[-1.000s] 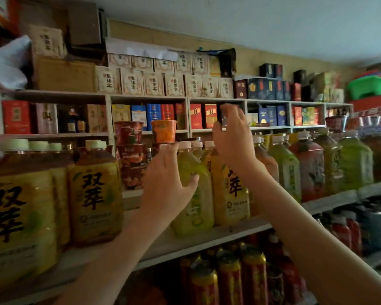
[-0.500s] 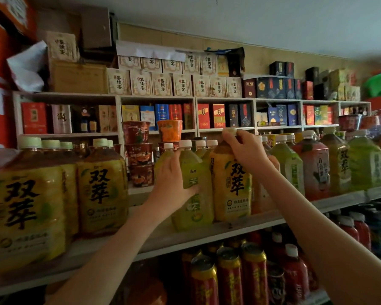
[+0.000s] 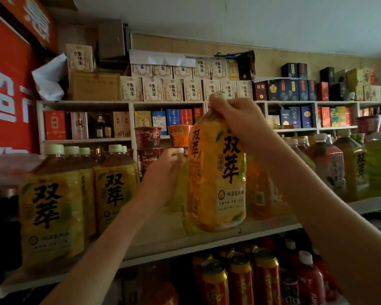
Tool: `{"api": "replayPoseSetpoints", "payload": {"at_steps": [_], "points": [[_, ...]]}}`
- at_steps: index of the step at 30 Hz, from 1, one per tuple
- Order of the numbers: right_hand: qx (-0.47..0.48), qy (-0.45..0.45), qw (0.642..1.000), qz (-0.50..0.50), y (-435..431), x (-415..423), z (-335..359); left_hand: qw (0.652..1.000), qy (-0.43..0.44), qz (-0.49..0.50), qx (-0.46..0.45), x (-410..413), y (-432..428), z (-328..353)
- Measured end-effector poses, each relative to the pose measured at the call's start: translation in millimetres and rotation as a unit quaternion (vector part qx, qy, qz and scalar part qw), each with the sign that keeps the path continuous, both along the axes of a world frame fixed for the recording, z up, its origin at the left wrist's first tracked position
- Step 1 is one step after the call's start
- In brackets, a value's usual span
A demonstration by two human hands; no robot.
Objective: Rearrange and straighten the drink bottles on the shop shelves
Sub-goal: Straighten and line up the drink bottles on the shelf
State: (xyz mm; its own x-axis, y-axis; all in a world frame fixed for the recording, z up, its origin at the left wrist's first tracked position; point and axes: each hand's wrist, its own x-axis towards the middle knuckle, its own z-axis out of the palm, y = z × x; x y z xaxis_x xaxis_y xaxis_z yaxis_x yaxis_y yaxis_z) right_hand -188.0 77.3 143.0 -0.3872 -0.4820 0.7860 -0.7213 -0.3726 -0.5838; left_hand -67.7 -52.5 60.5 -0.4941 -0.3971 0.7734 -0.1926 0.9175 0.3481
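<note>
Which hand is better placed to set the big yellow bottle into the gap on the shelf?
Right. The right hand grips the yellow bottle by its neck, just beside the bare stretch of shelf; the left hand holds a green bottle behind it.

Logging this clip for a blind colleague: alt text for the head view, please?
The right hand grips a large yellow bottle by its neck at the front of the shelf, while the left hand holds a green bottle beside it. Other matching yellow bottles stand further left.

Right hand (image 3: 235, 122) lifted yellow bottle (image 3: 216, 179) (seemingly off shelf (image 3: 163, 237)).
</note>
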Motion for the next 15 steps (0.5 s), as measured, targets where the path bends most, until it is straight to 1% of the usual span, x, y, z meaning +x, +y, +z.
{"api": "replayPoseSetpoints", "payload": {"at_steps": [2, 5, 8, 10, 13, 15], "points": [[0.003, -0.002, 1.0, 0.021, -16.5, 14.2, -2.4, 0.997, 0.053, 0.028, -0.039, 24.0, 3.9, 8.7], [0.003, -0.002, 1.0, 0.028, -43.3, 34.8, -7.9, 0.989, 0.078, 0.1, -0.076, 55.8, -0.2, 16.8], [-0.008, -0.017, 1.0, 0.021, -70.7, 53.2, -17.1, 0.972, 0.079, 0.166, -0.144, 86.0, -12.7, 13.5], [-0.014, -0.031, 0.999, 0.028, -92.2, 66.6, -24.4, 0.959, 0.065, 0.211, -0.178, 107.2, -23.8, 5.7], [-0.019, -0.057, 0.997, 0.04, -122.6, 82.2, -35.0, 0.946, 0.034, 0.257, -0.193, 129.6, -36.7, -7.4], [-0.019, -0.066, 0.997, 0.041, -139.5, 92.9, -42.0, 0.943, 0.013, 0.27, -0.195, 140.4, -43.7, -15.2]]}}
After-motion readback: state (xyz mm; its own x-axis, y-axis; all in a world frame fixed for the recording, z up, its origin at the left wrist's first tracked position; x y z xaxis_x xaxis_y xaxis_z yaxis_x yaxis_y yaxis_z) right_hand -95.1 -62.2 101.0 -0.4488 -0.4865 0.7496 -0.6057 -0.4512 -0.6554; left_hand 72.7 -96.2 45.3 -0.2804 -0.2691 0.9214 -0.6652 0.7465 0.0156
